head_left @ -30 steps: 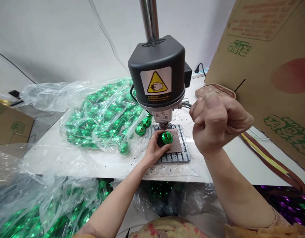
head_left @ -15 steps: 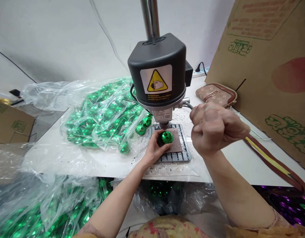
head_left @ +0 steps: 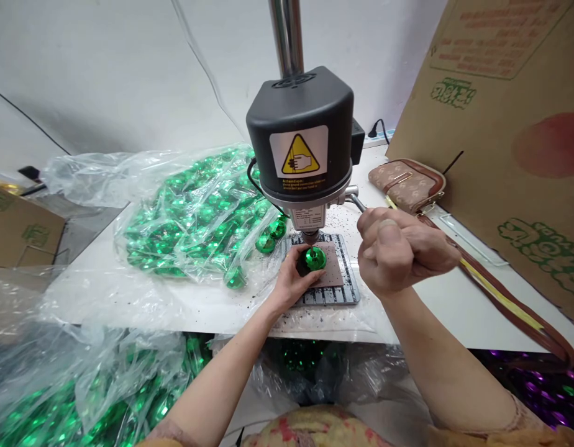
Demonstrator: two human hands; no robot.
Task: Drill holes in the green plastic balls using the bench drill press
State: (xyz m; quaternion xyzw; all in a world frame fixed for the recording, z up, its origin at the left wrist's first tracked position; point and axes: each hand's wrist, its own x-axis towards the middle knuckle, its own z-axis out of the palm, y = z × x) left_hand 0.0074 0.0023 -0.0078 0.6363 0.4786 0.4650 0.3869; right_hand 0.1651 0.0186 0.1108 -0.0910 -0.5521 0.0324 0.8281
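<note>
Left grip: our left hand [head_left: 291,282] is closed on the green faceted piece [head_left: 315,257], thumb and fingers pinching its dark lower part, shiny face up.
Piece: it sits on the brown pad [head_left: 334,273], straight beneath the drill bit [head_left: 310,235]; we cannot tell whether the tip touches it or hangs just above.
Right grip: our right hand [head_left: 399,251], at three o'clock from the piece, is fisted tight around the feed lever [head_left: 355,200], whose metal rod runs into the side of the drill head [head_left: 300,124].
Support: the pad lies on the slotted drill table [head_left: 346,293], dusted with dark specks.
Nine o'clock: a clear bag of green pieces [head_left: 194,217] sprawls on the white bench, with loose pieces [head_left: 266,243] just beside the table.
One o'clock: a patterned purse [head_left: 408,183] lies in front of a leaning cardboard sheet [head_left: 501,136].
Risk, spin: we judge the piece could catch on the bit and twist out of a bare-finger pinch, since nothing clamps it.
Risk, fingers: our fingertips sit very near the bit; a slip on the slick facets would bring them under it.
Risk, force: too hard a pull on the lever could crack the piece.
</note>
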